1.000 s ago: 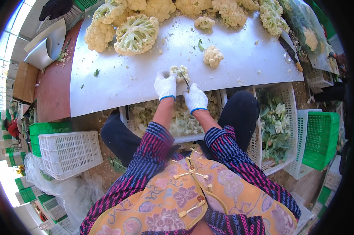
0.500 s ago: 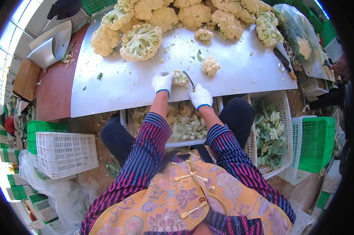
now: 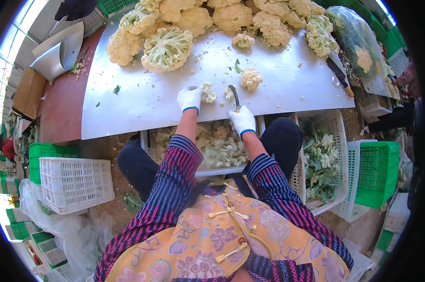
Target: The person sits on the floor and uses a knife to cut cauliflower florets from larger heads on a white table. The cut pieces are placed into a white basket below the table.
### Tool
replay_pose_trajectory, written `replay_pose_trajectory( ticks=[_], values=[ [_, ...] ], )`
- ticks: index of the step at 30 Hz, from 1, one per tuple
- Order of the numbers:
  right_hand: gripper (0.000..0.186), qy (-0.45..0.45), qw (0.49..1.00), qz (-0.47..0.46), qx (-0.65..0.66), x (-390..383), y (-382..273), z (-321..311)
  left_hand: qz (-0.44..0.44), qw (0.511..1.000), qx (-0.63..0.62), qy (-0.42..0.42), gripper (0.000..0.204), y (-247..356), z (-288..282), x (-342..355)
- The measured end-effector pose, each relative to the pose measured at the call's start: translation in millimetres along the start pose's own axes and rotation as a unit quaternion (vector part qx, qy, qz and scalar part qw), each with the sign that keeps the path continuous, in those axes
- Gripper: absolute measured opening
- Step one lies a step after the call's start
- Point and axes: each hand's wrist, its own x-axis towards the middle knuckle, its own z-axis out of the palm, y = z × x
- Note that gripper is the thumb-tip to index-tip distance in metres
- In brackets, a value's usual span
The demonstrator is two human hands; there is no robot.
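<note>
My left hand (image 3: 190, 98), in a white knit glove, is closed on a cauliflower piece (image 3: 208, 93) above the white work sheet (image 3: 142, 105). In my gloved right hand (image 3: 243, 120) is a small curved knife (image 3: 235, 96), its blade pointing away from me. Against the inner side of the blade lies a small cut floret (image 3: 229, 93), apart from the left hand's piece. Just beyond the knife sits a loose cauliflower chunk (image 3: 251, 79). Below my hands, a white crate (image 3: 203, 172) between my knees holds many cut florets.
Whole cauliflowers (image 3: 193, 21) are heaped along the far side. A larger knife (image 3: 340, 77) lies at the sheet's right edge. Right of my knee stands a crate (image 3: 346, 164) of leaves and trimmings. Stacked baskets (image 3: 76, 183) stand at the left, and another person's arm shows far right.
The floret by the blade has come away from the piece in my left hand. The knife has shifted slightly right, and my left hand slightly left, so a gap now shows between them.
</note>
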Motion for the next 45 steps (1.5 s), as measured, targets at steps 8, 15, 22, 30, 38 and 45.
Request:
replay_pose_trajectory(
  ticks=[8, 15, 22, 30, 38, 45],
  values=[
    [0.041, 0.059, 0.961, -0.174, -0.208, -12.6, -14.4, 12.3, 0.081, 0.991, 0.097, -0.034, 0.042, 24.0, -6.0, -16.4],
    [0.039, 0.035, 0.957, -0.125, -0.261, 9.0, -2.7, 25.6, 0.065, 0.994, 0.071, -0.054, 0.042, 20.4, -3.1, -11.1],
    [0.02, -0.203, 0.963, 0.084, 0.156, 16.4, -9.1, 23.1, 0.066, 0.988, 0.059, -0.128, 0.04, 1.3, -9.6, -10.8],
    [0.029, -0.163, 0.984, -0.031, -0.065, -17.7, -8.2, -17.3, 0.144, 0.977, 0.123, -0.099, 0.044, 22.6, -35.8, -50.3],
    [0.029, -0.038, 0.993, 0.007, 0.112, -27.8, -8.0, -36.4, 0.188, 0.948, 0.208, -0.15, 0.046, 3.8, 11.9, -37.3],
    [0.051, 0.015, 0.994, -0.006, -0.111, 30.5, 22.4, -30.1, 0.228, 0.815, 0.27, -0.46, 0.053, 52.0, -36.0, -67.8]
  ],
)
